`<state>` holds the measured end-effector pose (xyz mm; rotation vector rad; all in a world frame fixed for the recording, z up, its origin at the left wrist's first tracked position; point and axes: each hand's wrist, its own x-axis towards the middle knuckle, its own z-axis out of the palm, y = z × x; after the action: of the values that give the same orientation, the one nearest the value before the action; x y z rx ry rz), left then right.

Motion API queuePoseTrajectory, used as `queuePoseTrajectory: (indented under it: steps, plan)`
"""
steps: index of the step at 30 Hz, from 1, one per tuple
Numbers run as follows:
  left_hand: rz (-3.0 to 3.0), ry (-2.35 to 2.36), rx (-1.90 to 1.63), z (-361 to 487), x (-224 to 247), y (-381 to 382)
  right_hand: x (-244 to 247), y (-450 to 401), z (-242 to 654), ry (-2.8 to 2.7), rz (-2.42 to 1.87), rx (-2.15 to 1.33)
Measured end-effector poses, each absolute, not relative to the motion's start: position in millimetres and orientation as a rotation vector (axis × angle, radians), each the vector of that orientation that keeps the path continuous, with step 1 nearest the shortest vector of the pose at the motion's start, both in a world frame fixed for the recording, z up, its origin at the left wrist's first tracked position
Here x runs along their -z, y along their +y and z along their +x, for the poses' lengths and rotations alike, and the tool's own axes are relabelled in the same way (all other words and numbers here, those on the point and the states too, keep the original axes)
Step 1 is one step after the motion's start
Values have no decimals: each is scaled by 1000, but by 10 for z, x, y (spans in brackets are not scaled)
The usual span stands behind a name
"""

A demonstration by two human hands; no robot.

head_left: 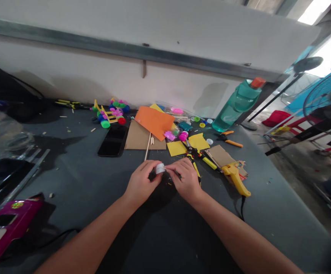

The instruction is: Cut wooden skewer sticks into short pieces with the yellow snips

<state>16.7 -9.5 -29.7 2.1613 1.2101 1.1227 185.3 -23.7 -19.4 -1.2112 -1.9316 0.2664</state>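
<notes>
Between the thumb and fingers of my left hand [143, 182] is a white bottle cap [160, 168], held above the dark table [82, 198]. My right hand [185, 179] is closed in a pinch at the cap's right side. Whatever its fingertips grip is too small to make out. Just beyond the hands, a thin wooden stick [147, 146] lies partly on a cardboard piece [131, 137]. To the right of my right hand are pliers with yellow and black handles [209, 161] and a yellow glue gun [236, 178].
An orange sheet [154, 121], yellow paper [199, 141] and coloured caps lie at the back. A black phone [113, 140] sits left of the cardboard. A teal bottle [236, 105] stands at the back right, near orange-handled pliers [231, 141]. A magenta object [17, 224] is at the left front.
</notes>
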Motion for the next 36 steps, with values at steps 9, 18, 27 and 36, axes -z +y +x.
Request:
queuePoseTrajectory:
  steps: [9, 18, 27, 36]
  plan:
    - [2310, 1190, -1088, 159, 330, -89, 156, -273, 1834, -1986, -1171, -149]
    - [2304, 1222, -1107, 158, 328, -86, 165, -266, 1851, -1909, -1146, -171]
    - [2269, 1214, -1102, 170, 318, -92, 175, -260, 1844, -1870, -1181, -250]
    - [2181, 1216, -1143, 170, 261, -106, 189, -229, 1897, -1738, -1319, -390]
